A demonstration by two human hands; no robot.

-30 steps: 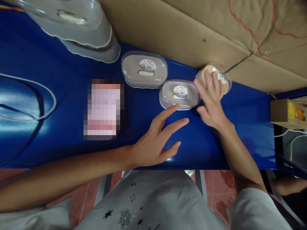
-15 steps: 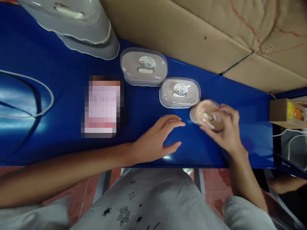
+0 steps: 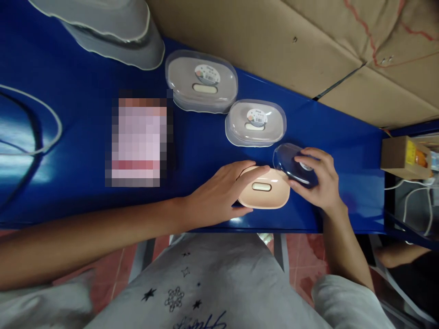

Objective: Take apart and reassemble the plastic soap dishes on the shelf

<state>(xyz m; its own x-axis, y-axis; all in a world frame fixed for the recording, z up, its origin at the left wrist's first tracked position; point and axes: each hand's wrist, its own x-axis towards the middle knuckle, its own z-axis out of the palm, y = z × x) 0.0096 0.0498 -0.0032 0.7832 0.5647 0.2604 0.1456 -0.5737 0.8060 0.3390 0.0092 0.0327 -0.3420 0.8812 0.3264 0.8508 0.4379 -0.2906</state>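
My left hand [image 3: 224, 192] is closed around the left end of a peach oval container [image 3: 274, 196] with a pale oval tab on its face. Just to the right, my right hand [image 3: 318, 178] grips a clear oval plastic lid [image 3: 290, 160] bearing a round sticker, partly hidden by the fingers. The lid's left edge lies close to the container's upper right side; whether they touch I cannot tell. Behind them sit two grey oval containers under clear lids, a smaller one [image 3: 236, 130] and a larger one [image 3: 178, 87], each with a label and pale tab.
Large grey containers [image 3: 113, 27] are stacked at the back left of the blue table [image 3: 195, 141]. A blurred-out rectangular object [image 3: 137, 141] lies left of my left hand. Cardboard [image 3: 247, 36] lines the back. At right are a small box [image 3: 398, 160] and another person's arm [image 3: 401, 251].
The peach container, earlier beneath the clear lid in my right hand, is now apart from it and in my left hand. My left hand was open and holding nothing before.
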